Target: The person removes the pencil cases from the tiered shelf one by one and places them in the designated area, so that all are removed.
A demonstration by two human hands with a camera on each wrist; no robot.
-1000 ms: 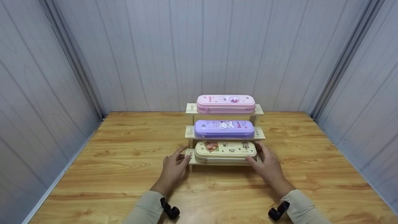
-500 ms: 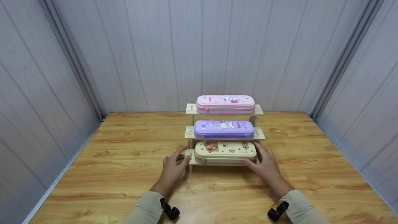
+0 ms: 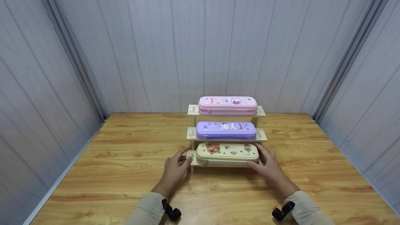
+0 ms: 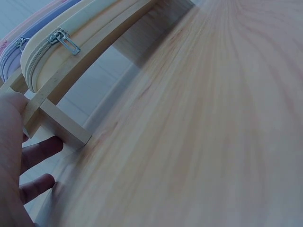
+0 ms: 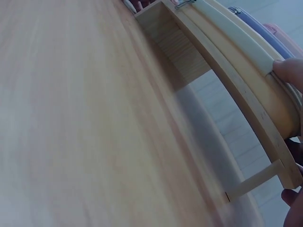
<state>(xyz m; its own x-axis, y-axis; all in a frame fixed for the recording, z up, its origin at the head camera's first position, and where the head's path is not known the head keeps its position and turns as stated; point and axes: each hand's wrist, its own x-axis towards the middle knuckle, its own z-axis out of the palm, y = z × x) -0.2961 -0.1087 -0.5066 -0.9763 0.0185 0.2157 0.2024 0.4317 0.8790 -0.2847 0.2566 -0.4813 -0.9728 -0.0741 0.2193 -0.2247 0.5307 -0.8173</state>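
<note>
A three-step wooden display stand (image 3: 192,132) holds one zippered pencil case on each step. The cream case (image 3: 228,152), printed with small bears, lies on the lowest step, the purple case (image 3: 225,130) on the middle one and the pink case (image 3: 228,105) on top. My left hand (image 3: 174,171) grips the left end of the lowest step; in the left wrist view its thumb is at the board's end and two fingertips (image 4: 41,152) show below. At the cream case's right end, my right hand (image 3: 272,167) holds it, thumb (image 5: 288,71) on the front side and index finger at the back corner.
The stand is on a wood-grain table (image 3: 131,140), toward its far side. Pale panelled walls (image 3: 140,56) close in the back and both sides. Black straps (image 3: 171,212) circle both wrists over the sleeves.
The right thumb shifts slightly left along the cream case's front, then slightly back right. The left hand stays at the step's end, and the cases keep their places.
</note>
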